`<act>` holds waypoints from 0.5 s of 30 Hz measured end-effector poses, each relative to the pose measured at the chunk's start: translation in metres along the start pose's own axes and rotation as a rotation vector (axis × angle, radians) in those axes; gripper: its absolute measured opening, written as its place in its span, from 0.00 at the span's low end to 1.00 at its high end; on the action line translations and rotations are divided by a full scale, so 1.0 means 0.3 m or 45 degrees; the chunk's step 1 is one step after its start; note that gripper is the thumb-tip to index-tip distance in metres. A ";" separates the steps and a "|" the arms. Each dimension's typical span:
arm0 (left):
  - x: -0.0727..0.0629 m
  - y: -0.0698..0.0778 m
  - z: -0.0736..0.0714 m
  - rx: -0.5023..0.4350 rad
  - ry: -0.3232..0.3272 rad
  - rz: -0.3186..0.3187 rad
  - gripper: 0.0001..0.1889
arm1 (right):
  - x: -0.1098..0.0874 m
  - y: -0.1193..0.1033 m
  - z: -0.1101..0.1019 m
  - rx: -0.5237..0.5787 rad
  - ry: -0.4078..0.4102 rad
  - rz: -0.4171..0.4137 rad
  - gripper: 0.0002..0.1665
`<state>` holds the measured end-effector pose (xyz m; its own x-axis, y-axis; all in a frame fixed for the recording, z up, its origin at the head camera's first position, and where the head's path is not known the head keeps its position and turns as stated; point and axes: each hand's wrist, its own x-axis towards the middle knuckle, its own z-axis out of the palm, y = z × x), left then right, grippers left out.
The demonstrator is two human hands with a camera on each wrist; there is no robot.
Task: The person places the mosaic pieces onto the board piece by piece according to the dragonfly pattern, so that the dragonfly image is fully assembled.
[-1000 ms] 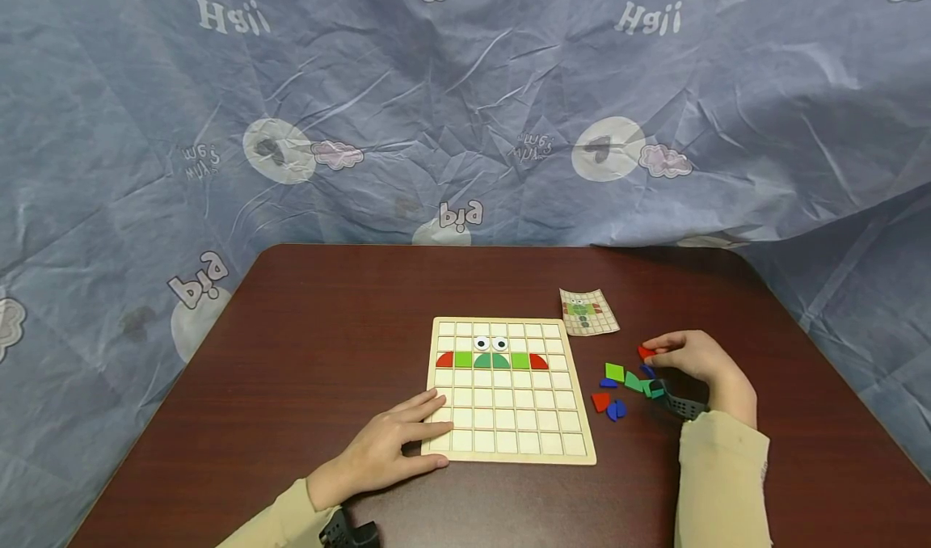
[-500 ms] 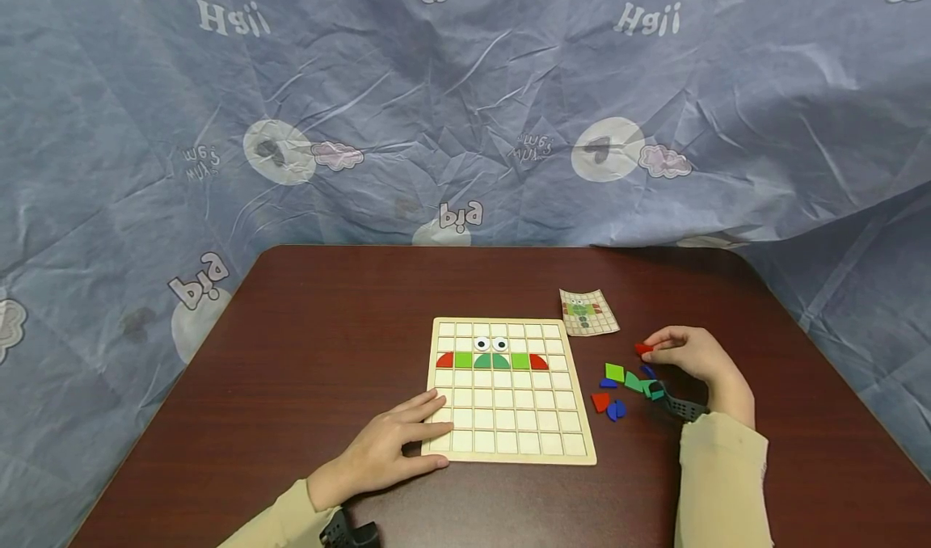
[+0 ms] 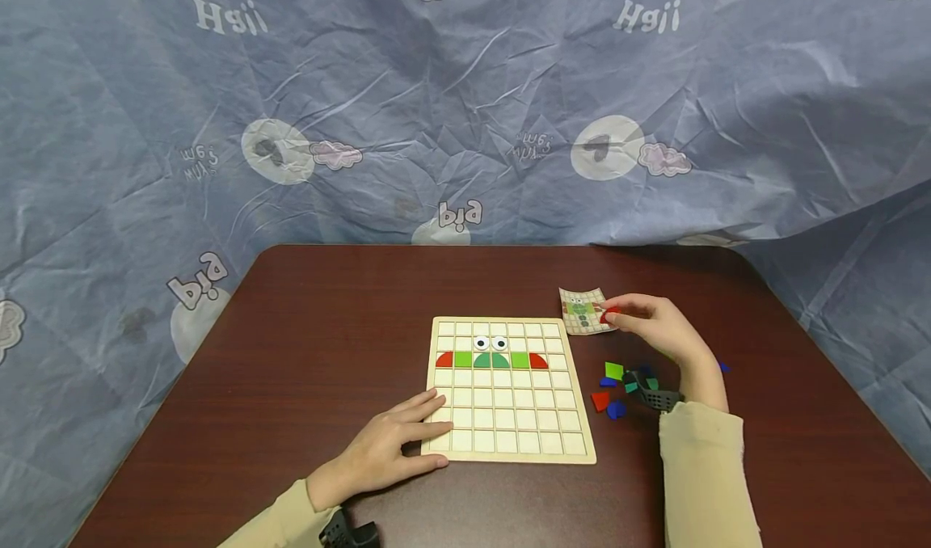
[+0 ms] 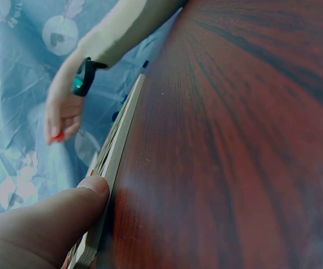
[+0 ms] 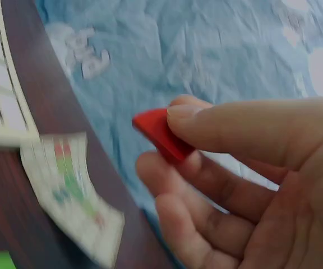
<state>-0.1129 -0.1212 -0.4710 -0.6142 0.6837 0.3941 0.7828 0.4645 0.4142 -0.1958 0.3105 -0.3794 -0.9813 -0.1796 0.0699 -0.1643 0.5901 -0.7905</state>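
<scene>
Between thumb and fingers my right hand pinches a red piece with a curved edge, held up in front of the paper pattern card. My left hand rests with spread fingers on the lower left corner of the wooden grid board; its thumb lies along the board's edge in the left wrist view. One row of the board bears red quarter-rounds, light green squares and dark green quarter-rounds. Two round eye pieces sit above that row.
Right of the board lie loose pieces: a light green square, a red piece, blue pieces and green ones partly behind my right wrist. A patterned blue cloth hangs behind the dark wooden table.
My right hand has lifted the red piece from the loose pieces and carried it left and away from me, to the pattern card. The left hand has stayed on the board.
</scene>
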 end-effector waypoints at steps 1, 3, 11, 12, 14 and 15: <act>0.000 0.000 0.000 -0.001 -0.001 -0.003 0.23 | 0.009 -0.019 0.013 -0.002 0.004 -0.017 0.23; 0.001 0.001 -0.001 -0.005 -0.003 -0.005 0.23 | 0.024 -0.057 0.041 -0.001 0.003 -0.053 0.22; 0.002 0.001 -0.001 -0.010 0.002 0.005 0.23 | 0.070 -0.192 0.175 0.131 -0.002 -0.102 0.20; 0.002 0.001 -0.001 -0.010 0.002 0.004 0.23 | 0.074 -0.205 0.194 0.139 0.004 -0.103 0.20; 0.002 0.000 -0.001 -0.008 0.000 0.002 0.23 | 0.080 -0.228 0.229 0.181 0.005 -0.121 0.18; 0.001 -0.001 -0.001 -0.008 -0.002 0.001 0.23 | 0.082 -0.238 0.248 0.197 0.008 -0.131 0.18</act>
<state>-0.1133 -0.1212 -0.4708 -0.6136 0.6847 0.3933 0.7825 0.4603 0.4194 -0.2008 0.2054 -0.3664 -0.9608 -0.2274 0.1583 -0.2465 0.4408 -0.8631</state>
